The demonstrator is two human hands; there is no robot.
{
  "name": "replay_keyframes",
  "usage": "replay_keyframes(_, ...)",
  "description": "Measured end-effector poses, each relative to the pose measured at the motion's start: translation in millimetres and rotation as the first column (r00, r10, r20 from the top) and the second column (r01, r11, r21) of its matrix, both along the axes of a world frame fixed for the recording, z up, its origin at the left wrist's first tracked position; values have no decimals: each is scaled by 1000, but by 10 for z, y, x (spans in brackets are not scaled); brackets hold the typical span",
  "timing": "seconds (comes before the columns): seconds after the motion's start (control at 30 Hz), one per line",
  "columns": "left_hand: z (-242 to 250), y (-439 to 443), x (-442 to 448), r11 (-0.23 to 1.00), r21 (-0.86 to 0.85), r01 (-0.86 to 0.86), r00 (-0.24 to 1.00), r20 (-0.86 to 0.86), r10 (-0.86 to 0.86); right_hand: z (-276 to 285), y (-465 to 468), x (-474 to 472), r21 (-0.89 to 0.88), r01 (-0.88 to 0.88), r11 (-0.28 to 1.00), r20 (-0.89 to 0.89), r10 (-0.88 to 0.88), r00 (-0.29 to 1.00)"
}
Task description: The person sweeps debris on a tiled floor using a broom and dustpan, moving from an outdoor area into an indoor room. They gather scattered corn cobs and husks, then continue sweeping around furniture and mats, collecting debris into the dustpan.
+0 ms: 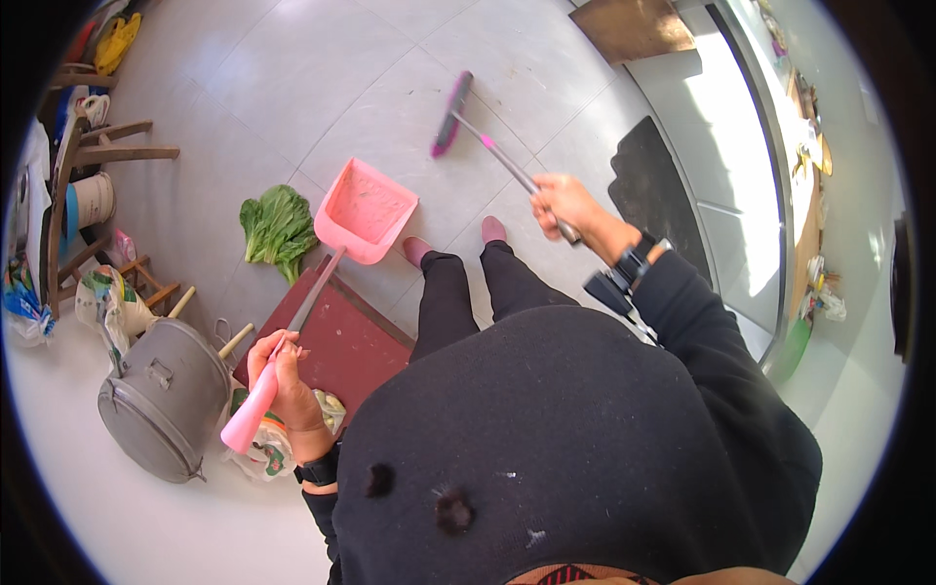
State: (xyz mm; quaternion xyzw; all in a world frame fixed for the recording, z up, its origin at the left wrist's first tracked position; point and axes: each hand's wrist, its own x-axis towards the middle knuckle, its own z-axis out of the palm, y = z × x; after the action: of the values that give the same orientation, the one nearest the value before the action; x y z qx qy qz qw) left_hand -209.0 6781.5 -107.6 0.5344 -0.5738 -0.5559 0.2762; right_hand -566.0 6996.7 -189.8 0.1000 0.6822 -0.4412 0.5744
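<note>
My left hand (pixel 285 380) grips the pink handle of a long-handled dustpan (pixel 369 208), whose pink pan is at the tiled floor just ahead of my feet. Inside the pan are small bits of debris. My right hand (pixel 567 205) is closed around the grey handle of a broom (pixel 455 117) with dark and pink bristles; its head is beyond the pan and to the right. Left of the pan, a bunch of leafy greens (pixel 276 225) lies beside a dark red board or low tabletop (pixel 351 329). A few specks are scattered on the floor around the broom head.
At left are a large grey metal pot (pixel 164 398), plastic bags (pixel 110 296), a wooden chair (pixel 128 153) and a white bucket (pixel 93 199). A dark mat (pixel 654 194) lies at right beside a doorway or glass panel edge. A brown board (pixel 632 29) is at the top right.
</note>
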Motion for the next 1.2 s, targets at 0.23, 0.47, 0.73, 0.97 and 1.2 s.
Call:
replay_keyframes(0.23, -11, -58, 114, 1000, 15, 9, 1000, 14, -10, -67, -139, -392, -106, 157, 982, -4, -158, 987)
replay_keyframes(0.47, -9, -74, 61, 1000, 25, -12, 1000, -2, 12, 322, 1059, -550, 352, 53, 934, -308, 63, 949)
replay_keyframes(0.73, 117, -8, -445, 999, 14, -33, 996, 86, 31, -236, 1829, -1411, 681, 118, 723, -243, 70, 968)
replay_keyframes(0.97, 188, 124, -1124, 999, -24, -42, 985, 169, 46, -567, 1560, -1777, 486, 52, 873, -187, 46, 981)
replay_keyframes(1.2, 256, 211, -1693, 996, -1, -88, 971, 224, 86, 140, 504, -2199, 121, -107, 987, 8, 106, 994)
